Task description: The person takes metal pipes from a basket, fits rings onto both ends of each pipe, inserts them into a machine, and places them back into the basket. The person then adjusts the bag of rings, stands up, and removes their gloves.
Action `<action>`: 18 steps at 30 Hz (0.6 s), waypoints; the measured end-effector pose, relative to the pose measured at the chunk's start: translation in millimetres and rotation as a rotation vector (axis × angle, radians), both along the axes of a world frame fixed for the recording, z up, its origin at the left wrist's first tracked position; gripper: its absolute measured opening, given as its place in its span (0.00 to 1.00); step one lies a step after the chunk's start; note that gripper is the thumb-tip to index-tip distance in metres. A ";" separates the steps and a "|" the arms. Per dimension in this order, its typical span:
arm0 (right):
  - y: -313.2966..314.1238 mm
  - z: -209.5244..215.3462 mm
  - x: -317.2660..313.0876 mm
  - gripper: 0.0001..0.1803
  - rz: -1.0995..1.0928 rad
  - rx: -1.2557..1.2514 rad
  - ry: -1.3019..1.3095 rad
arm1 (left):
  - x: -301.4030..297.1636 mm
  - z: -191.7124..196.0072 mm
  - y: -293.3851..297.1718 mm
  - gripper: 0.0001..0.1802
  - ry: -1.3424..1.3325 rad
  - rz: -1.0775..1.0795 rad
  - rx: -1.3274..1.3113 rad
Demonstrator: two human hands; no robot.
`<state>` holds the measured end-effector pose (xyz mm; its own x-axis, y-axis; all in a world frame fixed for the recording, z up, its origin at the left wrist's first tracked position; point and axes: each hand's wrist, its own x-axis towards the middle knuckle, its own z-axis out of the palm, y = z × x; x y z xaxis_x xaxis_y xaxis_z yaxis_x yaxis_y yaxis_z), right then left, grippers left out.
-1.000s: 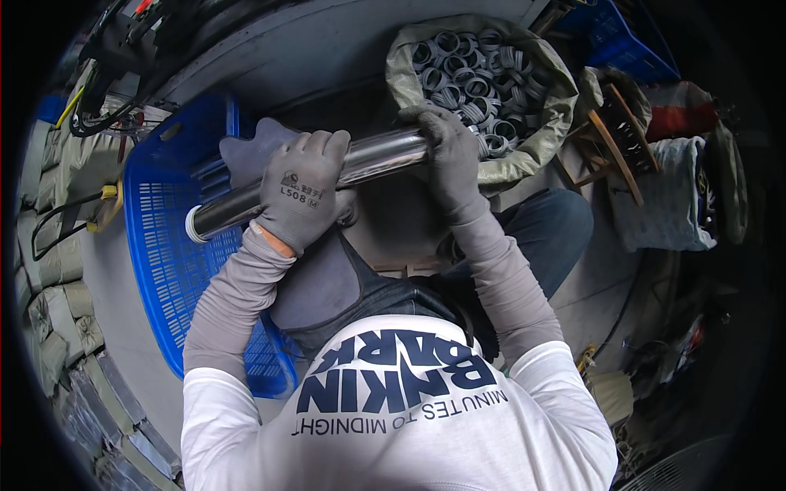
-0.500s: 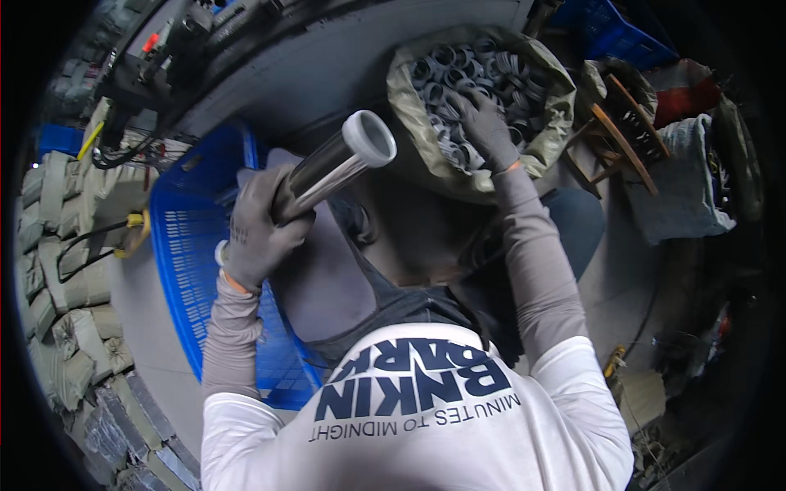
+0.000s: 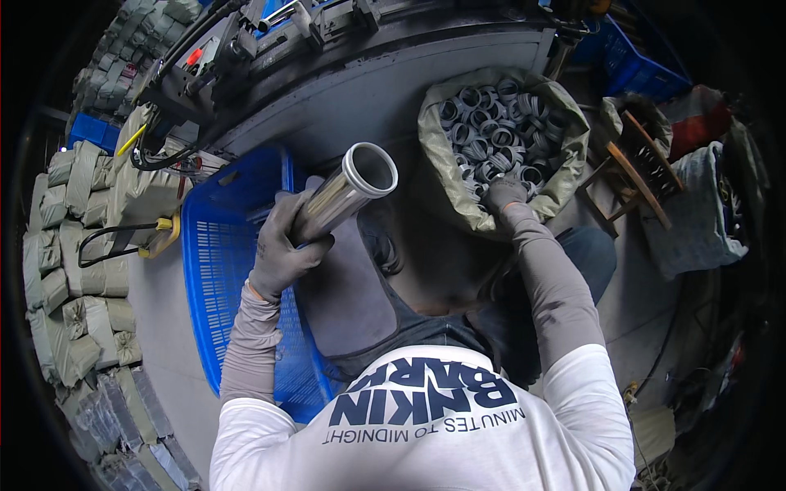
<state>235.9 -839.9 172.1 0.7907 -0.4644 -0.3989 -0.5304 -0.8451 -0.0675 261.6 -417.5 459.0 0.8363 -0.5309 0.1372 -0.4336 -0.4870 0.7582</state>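
We gripped a metal tube in our left hand, tilted, a pale collar around its open upper end. Our right hand reached into a sack among grey rings; we could not tell whether it held one. A blue crate stood at our left, a grey pad covered our left thigh, and wrapped packs were piled beyond the crate.

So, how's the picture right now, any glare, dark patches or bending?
In the head view, bright glare streaks the metal tube; in that same view, the blue basket bows along its left side, likely fisheye distortion; the head view's right edge sinks into darkness, hiding detail; still in the head view, many rings can be told apart.
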 end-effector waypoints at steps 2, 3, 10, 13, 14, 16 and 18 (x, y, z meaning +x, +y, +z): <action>-10.1 -24.7 5.8 0.25 -0.120 -0.005 -0.047 | 4.7 -1.7 -4.5 0.39 0.013 -0.052 0.001; -4.4 -12.4 12.3 0.23 -0.055 0.015 0.024 | 6.9 1.0 -2.4 0.39 -0.005 -0.020 -0.003; -22.0 27.4 8.5 0.24 0.078 -0.024 -0.121 | 80.0 45.0 -51.9 0.39 -0.669 -0.078 0.305; -15.9 75.3 2.4 0.19 0.089 0.050 -0.363 | 136.1 55.5 -86.5 0.39 -0.899 0.081 0.481; -8.9 100.0 -6.6 0.19 0.065 0.048 -0.501 | 159.9 61.1 -101.5 0.39 -0.956 0.136 0.543; -3.1 141.9 -20.8 0.19 0.026 0.272 -0.713 | 205.2 80.2 -135.3 0.37 -0.934 0.216 0.646; -5.6 152.2 -34.8 0.14 -0.049 0.496 -0.831 | 245.5 94.3 -174.8 0.34 -0.954 0.254 0.655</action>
